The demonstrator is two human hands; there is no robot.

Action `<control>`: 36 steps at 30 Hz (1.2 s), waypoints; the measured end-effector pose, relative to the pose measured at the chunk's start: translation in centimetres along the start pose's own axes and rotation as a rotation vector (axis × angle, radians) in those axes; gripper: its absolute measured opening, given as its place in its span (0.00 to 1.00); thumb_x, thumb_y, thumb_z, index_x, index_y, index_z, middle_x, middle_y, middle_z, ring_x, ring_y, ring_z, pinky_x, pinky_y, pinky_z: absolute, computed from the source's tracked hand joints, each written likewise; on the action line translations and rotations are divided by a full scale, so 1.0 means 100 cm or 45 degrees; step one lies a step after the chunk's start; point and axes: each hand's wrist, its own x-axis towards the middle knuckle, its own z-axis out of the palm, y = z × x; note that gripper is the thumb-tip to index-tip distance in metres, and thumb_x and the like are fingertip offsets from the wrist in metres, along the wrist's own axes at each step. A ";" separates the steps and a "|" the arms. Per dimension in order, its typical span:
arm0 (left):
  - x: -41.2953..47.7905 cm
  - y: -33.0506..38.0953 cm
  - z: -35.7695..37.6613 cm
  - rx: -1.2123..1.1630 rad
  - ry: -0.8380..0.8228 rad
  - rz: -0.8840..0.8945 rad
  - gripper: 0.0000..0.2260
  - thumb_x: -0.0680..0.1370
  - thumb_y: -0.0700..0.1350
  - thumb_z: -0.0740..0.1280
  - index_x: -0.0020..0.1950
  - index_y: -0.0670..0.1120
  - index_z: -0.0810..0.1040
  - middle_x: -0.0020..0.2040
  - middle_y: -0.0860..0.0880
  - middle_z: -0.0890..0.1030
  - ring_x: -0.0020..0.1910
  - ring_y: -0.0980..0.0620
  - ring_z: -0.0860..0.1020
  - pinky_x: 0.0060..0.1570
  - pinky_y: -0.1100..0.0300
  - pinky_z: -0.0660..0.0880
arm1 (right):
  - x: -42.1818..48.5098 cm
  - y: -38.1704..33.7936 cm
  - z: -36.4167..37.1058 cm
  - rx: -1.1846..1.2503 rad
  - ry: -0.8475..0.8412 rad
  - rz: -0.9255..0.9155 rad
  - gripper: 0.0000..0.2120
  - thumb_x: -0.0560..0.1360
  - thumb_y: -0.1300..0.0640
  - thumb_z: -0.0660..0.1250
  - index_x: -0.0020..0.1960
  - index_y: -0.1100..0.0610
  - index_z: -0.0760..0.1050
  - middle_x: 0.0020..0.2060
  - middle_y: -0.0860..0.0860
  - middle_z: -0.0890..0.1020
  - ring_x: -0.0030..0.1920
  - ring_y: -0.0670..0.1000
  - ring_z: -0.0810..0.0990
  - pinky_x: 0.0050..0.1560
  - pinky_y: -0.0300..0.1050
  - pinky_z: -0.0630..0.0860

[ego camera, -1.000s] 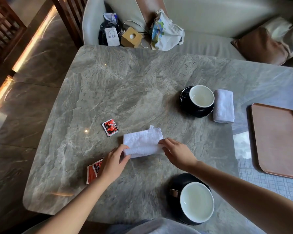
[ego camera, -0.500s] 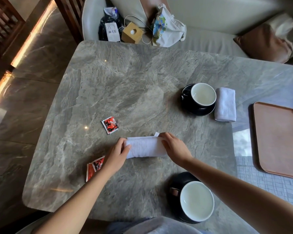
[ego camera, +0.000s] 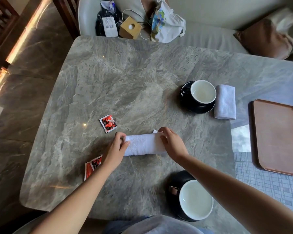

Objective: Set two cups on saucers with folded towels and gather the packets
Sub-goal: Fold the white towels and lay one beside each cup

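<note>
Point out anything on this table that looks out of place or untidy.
Two red packets lie apart: one on open marble, one half under the left forearm. The near towel is not yet beside its cup. Nothing spilled or broken.

Grey veined marble table point(ego camera: 125, 78), mostly white and black items

White towels point(ego camera: 145, 144), black saucers point(ego camera: 193, 108) with white-lined cups point(ego camera: 203, 92), red-black-white packets point(ego camera: 108, 123), brown tray point(ego camera: 277, 137), blue-grey checked mat point(ego camera: 260, 181)
</note>
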 end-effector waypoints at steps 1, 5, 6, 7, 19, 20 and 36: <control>0.000 0.000 0.001 0.017 0.007 -0.001 0.05 0.79 0.46 0.61 0.50 0.49 0.65 0.27 0.54 0.67 0.27 0.55 0.64 0.31 0.58 0.62 | 0.001 0.000 0.001 -0.007 0.006 -0.008 0.11 0.79 0.59 0.56 0.60 0.51 0.69 0.58 0.49 0.76 0.49 0.53 0.78 0.44 0.50 0.77; 0.001 -0.001 0.002 0.182 0.044 0.023 0.07 0.78 0.45 0.62 0.54 0.46 0.67 0.27 0.54 0.67 0.26 0.55 0.67 0.31 0.56 0.65 | 0.002 0.003 0.004 -0.033 0.019 -0.027 0.10 0.80 0.58 0.55 0.60 0.51 0.68 0.59 0.49 0.72 0.48 0.53 0.78 0.43 0.50 0.77; 0.001 -0.001 0.002 0.221 0.047 0.022 0.08 0.78 0.46 0.62 0.56 0.46 0.68 0.28 0.54 0.68 0.27 0.53 0.69 0.31 0.55 0.67 | 0.002 0.004 0.005 -0.041 0.015 -0.033 0.10 0.80 0.57 0.55 0.59 0.50 0.68 0.59 0.49 0.72 0.48 0.54 0.78 0.43 0.52 0.77; 0.001 -0.001 0.003 0.252 0.050 0.020 0.09 0.78 0.46 0.62 0.57 0.47 0.68 0.28 0.54 0.69 0.28 0.51 0.71 0.32 0.54 0.69 | 0.002 0.004 0.005 -0.047 0.013 -0.037 0.10 0.80 0.57 0.55 0.59 0.50 0.68 0.59 0.48 0.71 0.47 0.54 0.78 0.43 0.53 0.78; -0.002 0.002 0.002 0.232 0.338 0.080 0.09 0.72 0.45 0.70 0.51 0.50 0.76 0.36 0.56 0.77 0.36 0.52 0.76 0.40 0.53 0.76 | 0.002 0.006 0.008 -0.040 0.039 -0.035 0.08 0.80 0.56 0.56 0.57 0.49 0.70 0.56 0.47 0.72 0.46 0.53 0.78 0.42 0.53 0.77; -0.003 0.003 0.001 0.243 0.385 0.113 0.10 0.72 0.45 0.69 0.52 0.49 0.76 0.42 0.54 0.78 0.41 0.51 0.77 0.44 0.53 0.75 | 0.002 0.006 0.007 -0.036 0.045 -0.033 0.08 0.79 0.56 0.56 0.57 0.49 0.70 0.56 0.47 0.72 0.46 0.53 0.78 0.42 0.53 0.78; -0.014 0.034 0.036 1.000 0.029 0.465 0.27 0.70 0.47 0.73 0.68 0.43 0.72 0.70 0.46 0.72 0.69 0.46 0.70 0.65 0.38 0.64 | -0.009 -0.009 0.008 -0.503 0.131 -0.317 0.24 0.75 0.47 0.54 0.70 0.48 0.65 0.69 0.51 0.68 0.64 0.55 0.68 0.63 0.55 0.66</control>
